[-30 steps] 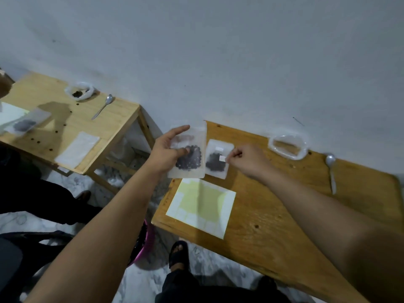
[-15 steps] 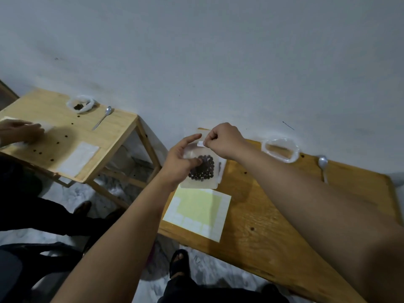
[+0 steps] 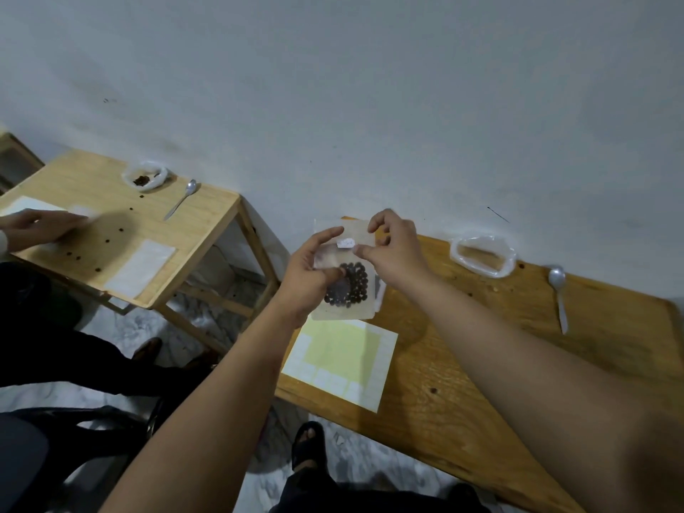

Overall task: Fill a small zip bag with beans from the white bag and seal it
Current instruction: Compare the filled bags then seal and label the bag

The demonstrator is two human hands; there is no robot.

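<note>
Head view: two hands work over the far left corner of the desk (image 3: 481,364), holding one small zip bag (image 3: 333,309) up off the wood. The left hand (image 3: 307,275) grips the bag from its left side, thumb laid across the front and forefinger stretched along the top. One round cluster of dark beans (image 3: 353,286) sits in the bag's lower half. The right hand (image 3: 396,249) pinches one small white label (image 3: 346,243) between thumb and finger, right against the upper part of the bag. Whether the label is stuck on, or the zip closed, cannot be told. A sliver of a second bag (image 3: 379,294) shows just behind the right edge of the held one.

On the desk lie three more things. One white bag (image 3: 509,261), its mouth open, sits at the far edge by the wall. One spoon (image 3: 559,294) lies just to its right, and one yellow sheet (image 3: 344,349) bordered with white stickers lies along the left edge, near the front.

Beside the desk stands a second table (image 3: 207,224). It carries one more white bag (image 3: 148,170) holding a few dark beans, one second spoon (image 3: 181,203), one white sheet (image 3: 140,268) and several loose beans (image 3: 107,240). Another person's hand (image 3: 40,227) rests at its left edge.
</note>
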